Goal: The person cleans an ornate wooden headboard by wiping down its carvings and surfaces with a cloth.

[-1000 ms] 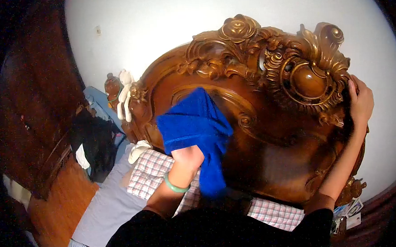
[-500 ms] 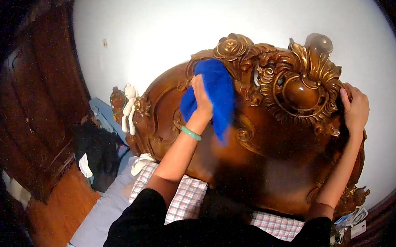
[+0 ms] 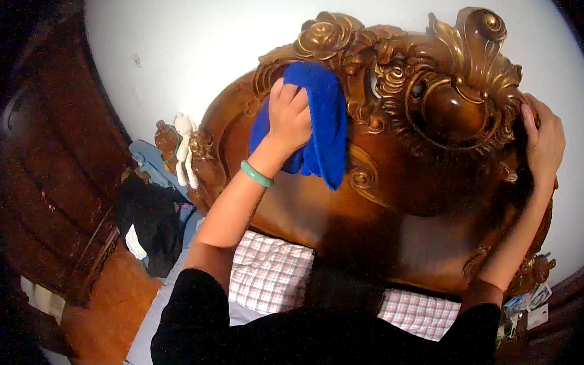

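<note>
A blue cloth (image 3: 325,114) is bunched in my left hand (image 3: 290,120), whose fingers are curled over it. Behind the cloth is the carved wooden headboard (image 3: 405,196), near its upper left part; part of the cloth hangs down below the hand. A green bangle (image 3: 257,174) circles my left wrist. My right hand (image 3: 545,139) grips the right edge of the headboard beside the gold-tinted carved crest (image 3: 456,108). Its thumb lies on the front, and the other fingers are partly hidden round the edge.
Checked pillows (image 3: 273,269) lie at the foot of the headboard. A white stuffed toy (image 3: 185,152) hangs by the left bedpost. Dark clothing (image 3: 150,223) is heaped at the left, near a dark wooden wardrobe (image 3: 53,168). Small items (image 3: 533,302) sit at the lower right.
My left hand has turned, its fingers now curled over the blue cloth, and moved slightly up and left along the headboard. The view has shifted. My right hand keeps its hold on the edge.
</note>
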Demonstrator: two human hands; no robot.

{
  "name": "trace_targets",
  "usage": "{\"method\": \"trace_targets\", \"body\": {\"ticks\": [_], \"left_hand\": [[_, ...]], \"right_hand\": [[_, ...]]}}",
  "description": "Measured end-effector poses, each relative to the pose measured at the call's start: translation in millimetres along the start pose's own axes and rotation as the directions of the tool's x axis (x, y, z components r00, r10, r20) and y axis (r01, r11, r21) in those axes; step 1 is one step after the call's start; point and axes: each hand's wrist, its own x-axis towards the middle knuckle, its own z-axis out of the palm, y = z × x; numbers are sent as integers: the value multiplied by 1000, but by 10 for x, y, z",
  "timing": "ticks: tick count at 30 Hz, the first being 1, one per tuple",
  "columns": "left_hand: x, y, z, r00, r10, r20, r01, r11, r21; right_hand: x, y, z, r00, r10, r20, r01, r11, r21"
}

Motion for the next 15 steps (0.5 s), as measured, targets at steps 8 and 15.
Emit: {"method": "trace_targets", "body": {"ticks": [8,15], "left_hand": [[-21,143,-88,997,-4,73,10,996,-84],[-49,245,-59,901,-434,-5,423,882,-208]], "right_hand": [[6,-14,-7,999,4,-36,-4,1000,7],[50,-23,-36,998,41,48,-45,996,79]]}}
